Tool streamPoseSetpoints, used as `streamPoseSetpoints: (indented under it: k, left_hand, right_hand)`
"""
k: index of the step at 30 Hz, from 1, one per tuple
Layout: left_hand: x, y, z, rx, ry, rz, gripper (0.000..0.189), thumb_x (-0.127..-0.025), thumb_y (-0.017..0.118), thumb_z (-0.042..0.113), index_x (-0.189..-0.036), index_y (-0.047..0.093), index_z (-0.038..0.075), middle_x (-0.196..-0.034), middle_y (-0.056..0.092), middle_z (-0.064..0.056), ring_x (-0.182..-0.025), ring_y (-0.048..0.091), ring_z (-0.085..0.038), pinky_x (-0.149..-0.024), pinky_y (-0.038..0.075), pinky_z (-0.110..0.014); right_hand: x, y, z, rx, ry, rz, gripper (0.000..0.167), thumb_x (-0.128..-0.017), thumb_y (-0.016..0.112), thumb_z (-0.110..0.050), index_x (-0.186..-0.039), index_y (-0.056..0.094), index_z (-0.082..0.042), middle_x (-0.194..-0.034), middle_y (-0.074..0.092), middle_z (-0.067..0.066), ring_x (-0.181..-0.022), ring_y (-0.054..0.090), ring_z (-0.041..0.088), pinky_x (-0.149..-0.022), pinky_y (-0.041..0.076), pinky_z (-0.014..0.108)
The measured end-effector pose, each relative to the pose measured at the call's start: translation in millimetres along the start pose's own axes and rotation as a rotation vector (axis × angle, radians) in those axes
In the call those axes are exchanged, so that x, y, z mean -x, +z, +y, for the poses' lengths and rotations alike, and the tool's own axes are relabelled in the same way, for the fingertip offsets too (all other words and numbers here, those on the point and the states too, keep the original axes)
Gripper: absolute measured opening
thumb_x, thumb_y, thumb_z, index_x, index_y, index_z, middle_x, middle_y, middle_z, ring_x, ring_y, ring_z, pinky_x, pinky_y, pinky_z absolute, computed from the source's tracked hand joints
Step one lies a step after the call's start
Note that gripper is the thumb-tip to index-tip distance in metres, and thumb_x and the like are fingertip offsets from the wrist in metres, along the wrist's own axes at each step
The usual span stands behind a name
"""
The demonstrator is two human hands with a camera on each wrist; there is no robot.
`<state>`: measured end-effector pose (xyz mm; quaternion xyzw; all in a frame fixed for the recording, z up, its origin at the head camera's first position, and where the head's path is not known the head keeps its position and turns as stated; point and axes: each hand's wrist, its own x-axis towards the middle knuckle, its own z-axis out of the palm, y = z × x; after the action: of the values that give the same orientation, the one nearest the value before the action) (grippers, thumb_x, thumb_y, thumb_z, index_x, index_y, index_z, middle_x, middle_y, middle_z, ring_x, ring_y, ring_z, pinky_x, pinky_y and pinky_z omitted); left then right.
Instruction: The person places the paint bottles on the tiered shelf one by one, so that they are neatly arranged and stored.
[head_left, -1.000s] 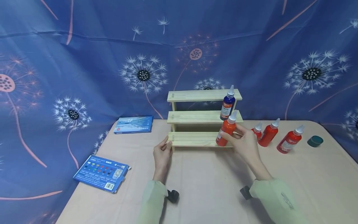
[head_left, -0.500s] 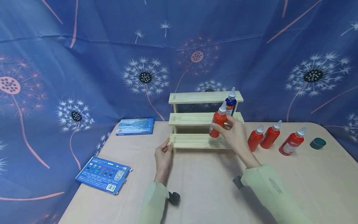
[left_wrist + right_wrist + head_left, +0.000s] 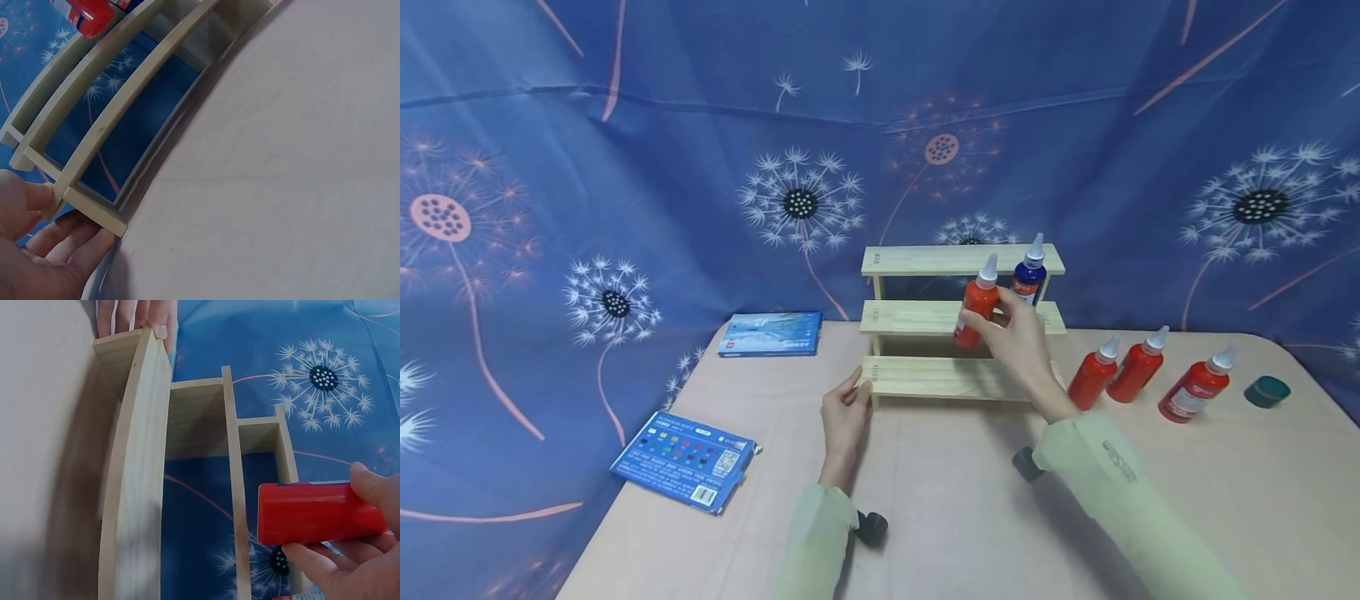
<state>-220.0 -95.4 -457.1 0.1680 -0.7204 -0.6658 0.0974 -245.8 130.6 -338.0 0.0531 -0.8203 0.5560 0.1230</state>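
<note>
A three-tier wooden display rack [image 3: 932, 377] stands on the cloth-covered table. My left hand [image 3: 844, 421] grips the left end of its lowest step, and the left wrist view shows thumb and fingers [image 3: 81, 247] around that corner. My right hand [image 3: 1021, 343] holds a red paint bottle [image 3: 975, 310] with a pale pointed cap, slightly tilted, at the middle step. In the right wrist view the bottle's base [image 3: 281, 514] points toward the rack; whether it touches the wood I cannot tell. A dark blue paint bottle [image 3: 1029, 273], partly hidden by my right hand, stands at the rack's right end.
Several more red bottles, the nearest one [image 3: 1092, 379] beside my right forearm, stand right of the rack. A dark green round jar [image 3: 1267, 392] sits farther right. Two blue flat boxes lie left: one box [image 3: 771, 334] behind, another box [image 3: 685, 460] nearer. A blue dandelion cloth [image 3: 700, 167] hangs behind.
My right hand has carried the red bottle up and leftward from the lowest step to the middle step. My left hand stays on the rack's corner. The head view has shifted slightly.
</note>
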Motion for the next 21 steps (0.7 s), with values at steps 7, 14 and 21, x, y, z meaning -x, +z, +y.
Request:
streamPoseSetpoints:
  k: [7,14,21]
  left_hand:
    - [-2.4,0.4,-1.9,-0.004,0.015,0.006,0.035,-0.092,0.066,0.007,-0.128,0.064,0.01,-0.107,0.071,-0.019,-0.092,0.072,-0.024,-0.071,0.062,-0.027]
    - [-2.3,-0.4,-1.2,-0.001,0.023,-0.002,0.035,-0.093,0.065,0.008,-0.128,0.064,0.01,-0.106,0.072,-0.017,-0.086,0.072,-0.02,-0.066,0.061,-0.024]
    - [-2.5,-1.0,-2.6,0.017,0.02,-0.017,0.035,-0.094,0.064,0.007,-0.128,0.063,0.009,-0.109,0.071,-0.02,-0.094,0.072,-0.026,-0.074,0.062,-0.028]
  right_hand:
    - [-12.1,7,1,0.032,0.004,0.005,0.048,-0.091,0.071,-0.019,-0.134,0.055,-0.004,-0.13,0.062,0.019,-0.114,0.063,0.036,-0.098,0.053,0.048]
    - [-22.7,14,3,0.008,-0.004,-0.018,0.047,-0.092,0.07,-0.018,-0.134,0.055,-0.002,-0.125,0.063,0.021,-0.112,0.064,0.036,-0.094,0.055,0.048]
    - [-31.9,18,8,0.016,-0.02,-0.024,0.047,-0.091,0.07,-0.016,-0.133,0.055,-0.001,-0.124,0.064,0.021,-0.113,0.063,0.034,-0.101,0.051,0.047]
